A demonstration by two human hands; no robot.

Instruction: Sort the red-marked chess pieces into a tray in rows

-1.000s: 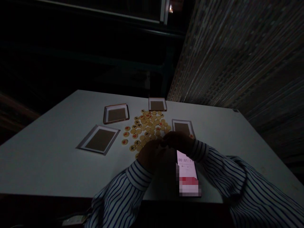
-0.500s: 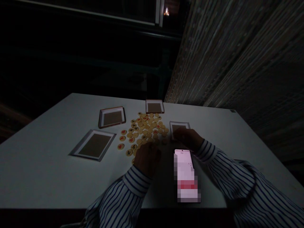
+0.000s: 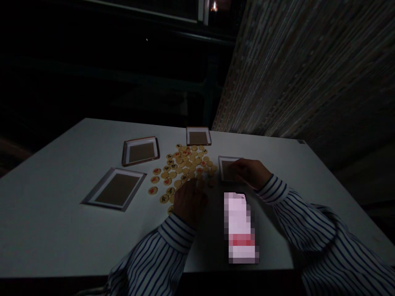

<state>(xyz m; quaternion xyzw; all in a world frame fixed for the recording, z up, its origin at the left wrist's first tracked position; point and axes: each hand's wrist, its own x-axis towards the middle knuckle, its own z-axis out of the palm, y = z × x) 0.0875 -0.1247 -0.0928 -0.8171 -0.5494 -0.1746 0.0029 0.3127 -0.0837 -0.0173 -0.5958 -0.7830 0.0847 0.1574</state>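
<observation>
Round wooden Chinese chess pieces (image 3: 185, 162) lie in a loose heap mid-table, some showing red or black characters and others plain. At the heap's near edge rests my left hand (image 3: 190, 204), its fingers curled down among the pieces; shadow hides what they hold, if anything. My right hand (image 3: 253, 172) is over the right edge of a shallow pale-rimmed tray (image 3: 220, 168), fingers bent together as in a pinch. Whatever is between those fingers cannot be made out. Just below that hand lies a lit phone (image 3: 240, 226), its screen blurred out.
On the white table (image 3: 46, 230), a grey-edged tray (image 3: 89, 199) lies at left. Behind it is a brown-rimmed tray (image 3: 124, 154), and a similar tray (image 3: 187, 136) sits at the back. A string curtain (image 3: 262, 82) hangs behind the right side. The room is dark.
The view has shifted slightly. My right hand has moved a little to the right over the tray, uncovering more of it. My left hand stays at the heap's near edge.
</observation>
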